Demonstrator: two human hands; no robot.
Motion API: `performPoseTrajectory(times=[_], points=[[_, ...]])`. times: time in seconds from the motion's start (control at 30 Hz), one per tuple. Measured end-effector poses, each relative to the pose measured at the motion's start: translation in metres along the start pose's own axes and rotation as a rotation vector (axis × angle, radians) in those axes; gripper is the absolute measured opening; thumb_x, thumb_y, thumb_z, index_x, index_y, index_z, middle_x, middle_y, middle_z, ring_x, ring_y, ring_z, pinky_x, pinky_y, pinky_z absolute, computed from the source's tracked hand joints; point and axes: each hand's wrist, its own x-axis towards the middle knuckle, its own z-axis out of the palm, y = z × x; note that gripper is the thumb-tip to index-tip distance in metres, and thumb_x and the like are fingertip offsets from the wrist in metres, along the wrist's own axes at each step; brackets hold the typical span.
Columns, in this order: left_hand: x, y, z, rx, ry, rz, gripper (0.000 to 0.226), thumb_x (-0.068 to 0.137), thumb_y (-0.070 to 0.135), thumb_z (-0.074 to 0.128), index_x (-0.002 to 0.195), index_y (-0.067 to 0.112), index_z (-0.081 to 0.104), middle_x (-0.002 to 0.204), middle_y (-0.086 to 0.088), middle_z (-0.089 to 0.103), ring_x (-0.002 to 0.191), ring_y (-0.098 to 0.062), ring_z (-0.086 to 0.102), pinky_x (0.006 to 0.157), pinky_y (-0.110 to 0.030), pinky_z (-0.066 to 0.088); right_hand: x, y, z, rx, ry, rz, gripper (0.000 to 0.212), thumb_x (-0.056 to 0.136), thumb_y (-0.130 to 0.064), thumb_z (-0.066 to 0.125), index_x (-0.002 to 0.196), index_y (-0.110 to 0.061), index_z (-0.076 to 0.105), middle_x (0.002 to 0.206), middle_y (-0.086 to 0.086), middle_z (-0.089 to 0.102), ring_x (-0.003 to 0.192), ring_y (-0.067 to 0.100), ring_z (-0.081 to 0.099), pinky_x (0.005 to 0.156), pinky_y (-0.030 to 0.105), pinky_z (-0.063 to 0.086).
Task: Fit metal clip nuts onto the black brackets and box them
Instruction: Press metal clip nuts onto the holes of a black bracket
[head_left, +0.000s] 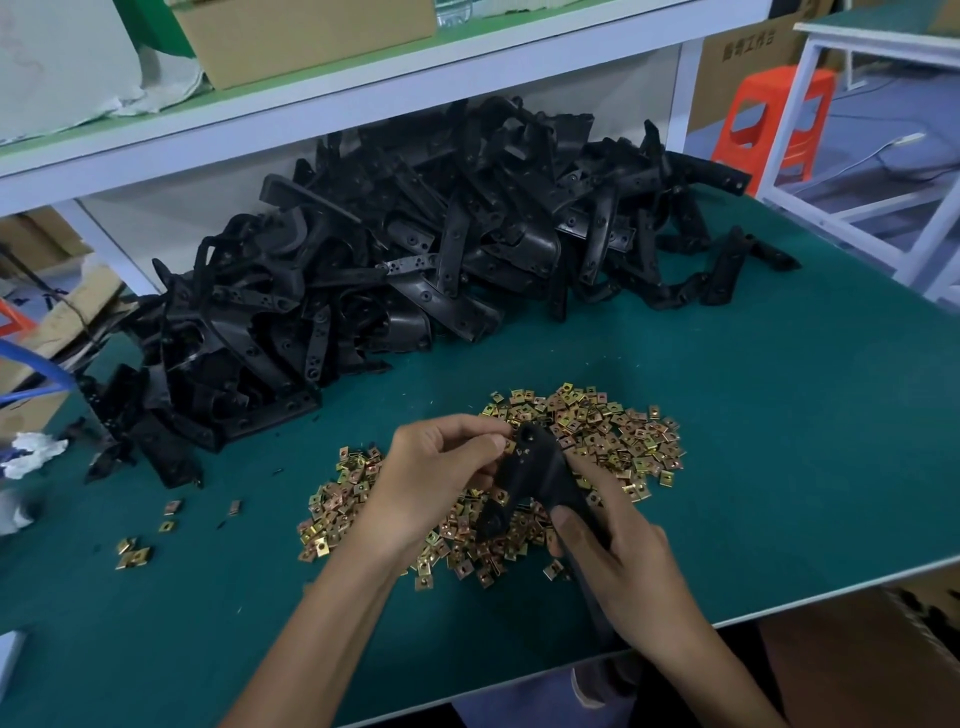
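Note:
I hold one black bracket (540, 475) above a spread of gold metal clip nuts (613, 431) on the green table. My right hand (618, 561) grips the bracket's lower arm, thumb on top. My left hand (441, 467) pinches the bracket's upper end, where a clip nut sits at the fingertips. A big heap of black brackets (389, 265) lies at the back of the table, under the shelf.
A few stray clip nuts (135, 553) lie at the left. A white cloth (31, 452) sits at the table's left edge. A cardboard box (914, 654) stands below the table's right front edge. An orange stool (774, 119) stands beyond the table, right.

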Motion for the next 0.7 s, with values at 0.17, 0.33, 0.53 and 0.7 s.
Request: performPoseTrajectory(times=[0.17,0.33,0.53,0.7], points=[[-0.001,0.003,0.003,0.048,-0.031,-0.002,0.02,0.091,0.007,0.071,0.086,0.023,0.082,0.088,-0.003,0.078,0.077,-0.013,0.071,0.071,-0.021,0.058,0.0,-0.002,0.0,0.019,-0.009,0.024,0.051,0.098,-0.046,0.054,0.147,-0.044,0.039,0.08,-0.009,0.073,0.07,0.008,0.069,0.06,0.017,0.047],[-0.005,-0.001,0.015,0.038,-0.004,-0.009,0.016,0.091,0.014,0.072,0.088,0.026,0.082,0.088,0.0,0.079,0.079,-0.005,0.07,0.071,-0.011,0.052,-0.001,-0.004,0.001,0.0,0.018,0.025,0.049,0.099,-0.043,0.053,0.146,-0.042,0.041,0.081,-0.01,0.073,0.068,0.01,0.068,0.06,0.025,0.051],[-0.005,-0.007,0.014,-0.039,0.069,-0.056,0.004,0.088,0.016,0.077,0.086,0.019,0.08,0.087,-0.003,0.078,0.079,-0.011,0.071,0.072,-0.023,0.057,-0.001,-0.005,0.001,-0.029,0.009,0.037,0.052,0.097,-0.048,0.051,0.147,-0.044,0.039,0.083,-0.013,0.074,0.071,0.008,0.07,0.067,0.033,0.054],[-0.005,-0.008,0.01,0.047,0.015,-0.021,0.011,0.087,0.012,0.078,0.09,0.023,0.08,0.095,0.005,0.079,0.092,-0.009,0.074,0.079,-0.019,0.057,0.001,0.0,0.003,-0.005,0.032,0.033,0.049,0.1,-0.04,0.056,0.147,-0.038,0.043,0.082,-0.011,0.074,0.068,0.006,0.07,0.06,0.024,0.053]])
